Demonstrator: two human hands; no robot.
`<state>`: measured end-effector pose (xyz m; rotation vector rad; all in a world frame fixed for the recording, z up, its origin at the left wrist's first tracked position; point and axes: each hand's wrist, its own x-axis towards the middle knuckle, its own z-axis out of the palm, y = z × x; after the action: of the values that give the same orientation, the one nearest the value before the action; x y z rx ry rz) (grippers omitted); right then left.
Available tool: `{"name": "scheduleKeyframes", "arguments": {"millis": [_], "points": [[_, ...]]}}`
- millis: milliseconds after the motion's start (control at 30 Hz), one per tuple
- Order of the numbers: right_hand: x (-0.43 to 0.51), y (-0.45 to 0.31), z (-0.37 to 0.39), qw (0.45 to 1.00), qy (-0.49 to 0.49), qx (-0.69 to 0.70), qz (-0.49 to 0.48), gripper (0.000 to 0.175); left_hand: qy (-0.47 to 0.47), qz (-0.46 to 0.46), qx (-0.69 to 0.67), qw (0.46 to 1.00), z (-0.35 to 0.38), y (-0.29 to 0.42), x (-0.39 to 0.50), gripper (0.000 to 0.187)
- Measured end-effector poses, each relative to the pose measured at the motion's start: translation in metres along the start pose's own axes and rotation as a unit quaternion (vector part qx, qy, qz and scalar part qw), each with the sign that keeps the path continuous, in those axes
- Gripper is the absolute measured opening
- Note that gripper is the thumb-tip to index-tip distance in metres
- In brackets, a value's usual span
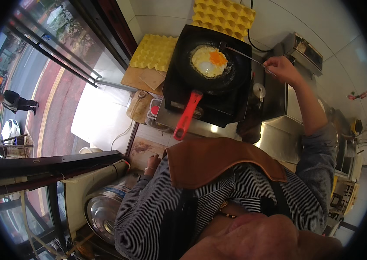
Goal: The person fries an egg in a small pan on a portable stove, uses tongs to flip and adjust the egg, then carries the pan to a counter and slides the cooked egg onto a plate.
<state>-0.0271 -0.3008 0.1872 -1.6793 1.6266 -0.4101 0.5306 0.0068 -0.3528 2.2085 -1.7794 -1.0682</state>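
Observation:
My right hand [282, 70] pinches the end of a thin metal utensil [245, 56], whose small dark head rests near the far edge of a black frying pan [235, 78]. Inside the pan lies a frying egg [203, 57] with a broken orange yolk on its right side; the utensil's head is just beyond it. The pan has a red handle [188, 115] pointing towards me and sits on a black cooker. Low beside my body is my left hand [152, 161], away from the pan, partly hidden by my sleeve, its fingers looking curled. Whether it holds anything is unclear.
Yellow egg trays [154, 52] lie left of the cooker, and another [224, 18] stands behind it. A clear bottle [259, 92] is right of the pan. Further right are steel surfaces [279, 136]. A large metal pot [105, 208] stands at my left. Outside, a person [17, 100] is on the street.

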Motion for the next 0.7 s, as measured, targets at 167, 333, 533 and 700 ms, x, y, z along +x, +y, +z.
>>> {"name": "scheduleKeyframes", "arguments": {"millis": [167, 333, 533, 700], "points": [[0.003, -0.009, 0.013, 0.994, 0.033, -0.067, -0.084, 0.032, -0.021, 0.000, -0.002, 1.000, -0.004, 0.000, 0.000, 0.027], [-0.001, -0.034, 0.007, 0.995, 0.021, -0.097, -0.032, 0.034, -0.004, 0.014, 0.019, 1.000, 0.002, -0.010, 0.003, 0.026], [0.017, -0.047, 0.044, 0.988, 0.031, -0.100, -0.110, 0.031, 0.003, 0.027, 0.049, 0.998, 0.011, -0.022, 0.007, 0.024], [0.015, -0.059, 0.049, 0.988, 0.005, -0.124, -0.093, 0.030, 0.003, 0.178, 0.172, 0.969, 0.013, -0.028, 0.011, 0.023]]}}
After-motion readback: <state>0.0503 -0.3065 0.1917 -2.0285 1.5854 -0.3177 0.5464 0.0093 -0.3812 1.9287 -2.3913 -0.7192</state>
